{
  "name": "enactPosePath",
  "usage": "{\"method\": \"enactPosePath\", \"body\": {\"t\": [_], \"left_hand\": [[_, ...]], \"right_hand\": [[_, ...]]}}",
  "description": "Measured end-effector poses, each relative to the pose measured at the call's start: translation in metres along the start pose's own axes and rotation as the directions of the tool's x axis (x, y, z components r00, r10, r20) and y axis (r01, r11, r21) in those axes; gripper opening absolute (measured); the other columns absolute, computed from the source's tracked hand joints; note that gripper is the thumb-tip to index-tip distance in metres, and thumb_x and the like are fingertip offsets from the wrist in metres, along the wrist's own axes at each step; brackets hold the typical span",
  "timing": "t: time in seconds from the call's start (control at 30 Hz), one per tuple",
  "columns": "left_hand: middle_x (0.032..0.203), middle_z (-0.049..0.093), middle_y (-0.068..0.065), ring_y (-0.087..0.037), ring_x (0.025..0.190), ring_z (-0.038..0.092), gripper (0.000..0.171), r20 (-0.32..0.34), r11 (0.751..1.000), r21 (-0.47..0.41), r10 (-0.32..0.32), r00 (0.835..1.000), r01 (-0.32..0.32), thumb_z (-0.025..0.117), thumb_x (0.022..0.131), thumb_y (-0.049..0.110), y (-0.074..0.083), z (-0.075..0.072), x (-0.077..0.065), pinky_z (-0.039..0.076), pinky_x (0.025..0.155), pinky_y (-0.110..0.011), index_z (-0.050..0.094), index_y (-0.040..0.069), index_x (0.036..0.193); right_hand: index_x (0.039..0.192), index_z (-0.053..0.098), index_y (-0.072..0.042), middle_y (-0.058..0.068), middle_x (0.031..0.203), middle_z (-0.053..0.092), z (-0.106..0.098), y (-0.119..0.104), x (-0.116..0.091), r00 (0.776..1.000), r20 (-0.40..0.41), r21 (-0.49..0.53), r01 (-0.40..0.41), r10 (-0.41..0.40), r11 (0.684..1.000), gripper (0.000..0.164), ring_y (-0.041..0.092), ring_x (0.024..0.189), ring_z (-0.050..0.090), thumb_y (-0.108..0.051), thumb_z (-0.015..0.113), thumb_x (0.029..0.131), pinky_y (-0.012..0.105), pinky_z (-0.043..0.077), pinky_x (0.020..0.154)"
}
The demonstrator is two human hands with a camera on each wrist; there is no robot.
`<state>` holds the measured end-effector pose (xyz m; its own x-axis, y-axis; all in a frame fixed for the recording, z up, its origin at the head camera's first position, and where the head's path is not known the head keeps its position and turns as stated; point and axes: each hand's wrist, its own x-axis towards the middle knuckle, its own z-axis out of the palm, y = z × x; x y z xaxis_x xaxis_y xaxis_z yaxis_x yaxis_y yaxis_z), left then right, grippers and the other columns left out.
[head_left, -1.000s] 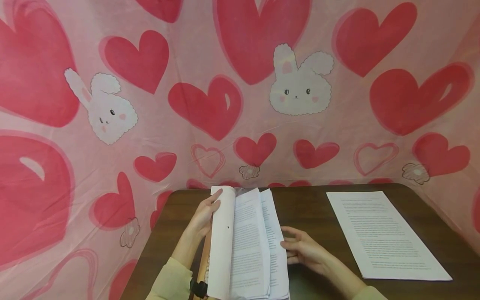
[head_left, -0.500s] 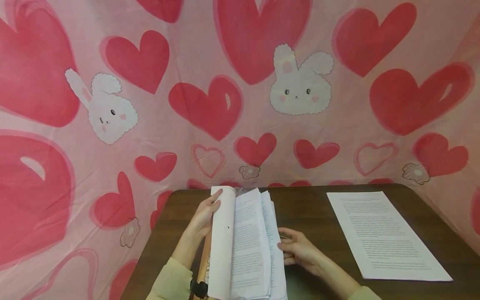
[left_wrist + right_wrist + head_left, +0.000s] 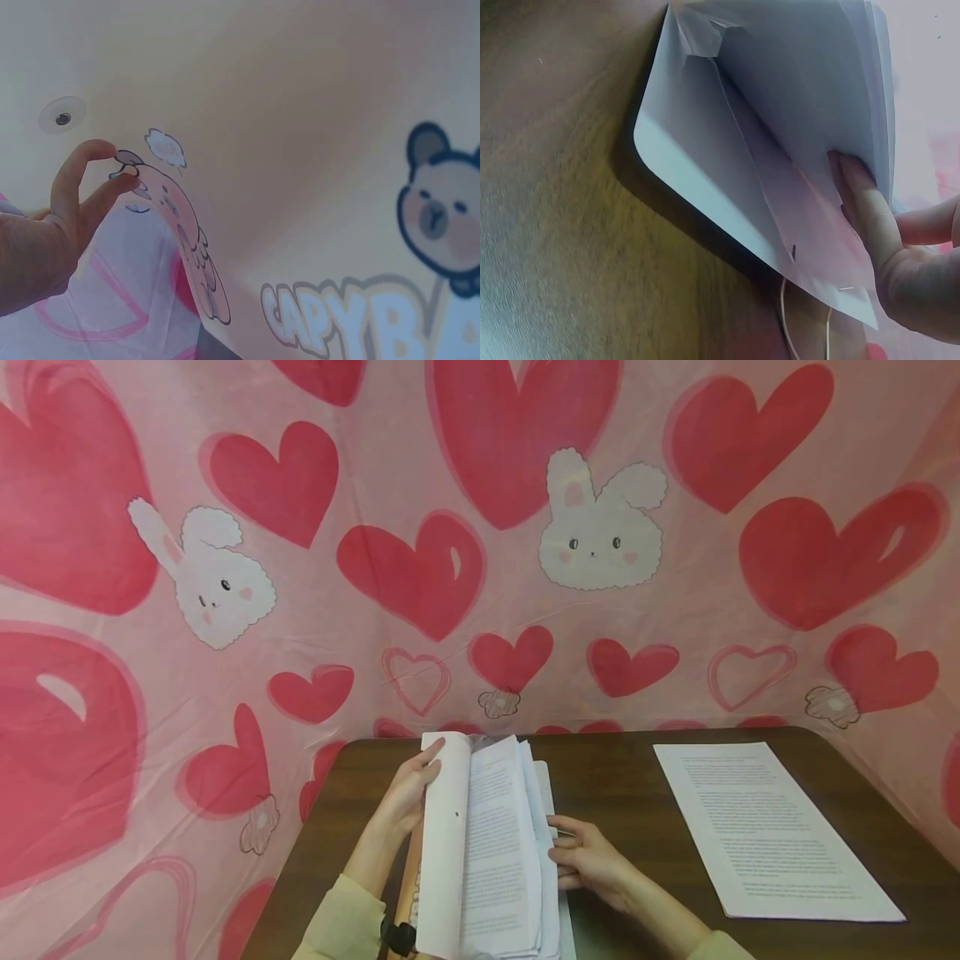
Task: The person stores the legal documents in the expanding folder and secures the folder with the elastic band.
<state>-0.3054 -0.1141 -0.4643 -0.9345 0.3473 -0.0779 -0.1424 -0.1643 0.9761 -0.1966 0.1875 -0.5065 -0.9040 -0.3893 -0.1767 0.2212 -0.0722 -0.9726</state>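
A document folder (image 3: 444, 852) stands on the table with its cover bent back to the left. My left hand (image 3: 405, 789) pinches the cover's edge between thumb and finger. Seen by the left wrist camera, the cover's outside (image 3: 300, 187) carries capybara pictures and lettering. Printed sheets (image 3: 495, 843) lie in a stack inside the folder. At their right edge my right hand (image 3: 596, 860) pinches the stack, thumb in front and fingers behind. In the right wrist view those fingers (image 3: 866, 206) press the sheets' back, and the folder's pale back panel (image 3: 697, 172) shows beyond a gap.
Another printed stack of paper (image 3: 772, 835) lies flat on the right of the dark wooden table (image 3: 615, 777). A thin cord (image 3: 786, 319) loops from the folder's edge. Behind the table hangs a pink cloth (image 3: 712, 560) with hearts and rabbits.
My right hand has moved a little left, pushing the rear sheets in toward the front ones. A strip of the folder's back panel now shows at their right. My left hand stays put.
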Motion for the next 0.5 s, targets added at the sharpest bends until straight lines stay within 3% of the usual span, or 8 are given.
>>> {"method": "enactPosePath", "body": {"t": [0.33, 0.5], "left_hand": [[0.174, 0.029, -0.033, -0.001, 0.108, 0.068, 0.059, 0.004, 1.0, 0.0, 0.001, 1.0, -0.001, 0.031, 0.119, 0.01, -0.0007, 0.0, -0.0002, 0.061, 0.091, -0.016, 0.016, 0.003, 0.176], [0.175, 0.028, -0.033, -0.002, 0.109, 0.068, 0.059, -0.002, 1.0, -0.002, 0.01, 1.0, -0.01, 0.033, 0.119, 0.011, -0.0006, -0.0002, 0.0006, 0.061, 0.091, -0.016, 0.018, 0.002, 0.175]], "right_hand": [[0.166, 0.016, 0.017, 0.013, 0.121, 0.079, 0.0066, 0.0026, 0.0054, 0.999, 0.029, 0.042, -0.015, 0.014, 0.999, 0.071, 0.016, 0.091, 0.077, 0.003, 0.055, 0.109, 0.036, 0.07, 0.081], [0.167, 0.012, 0.017, 0.006, 0.115, 0.079, 0.0074, 0.0042, 0.0087, 0.998, 0.068, 0.078, -0.018, 0.013, 0.997, 0.072, 0.01, 0.086, 0.072, 0.001, 0.054, 0.11, 0.031, 0.068, 0.08]]}}
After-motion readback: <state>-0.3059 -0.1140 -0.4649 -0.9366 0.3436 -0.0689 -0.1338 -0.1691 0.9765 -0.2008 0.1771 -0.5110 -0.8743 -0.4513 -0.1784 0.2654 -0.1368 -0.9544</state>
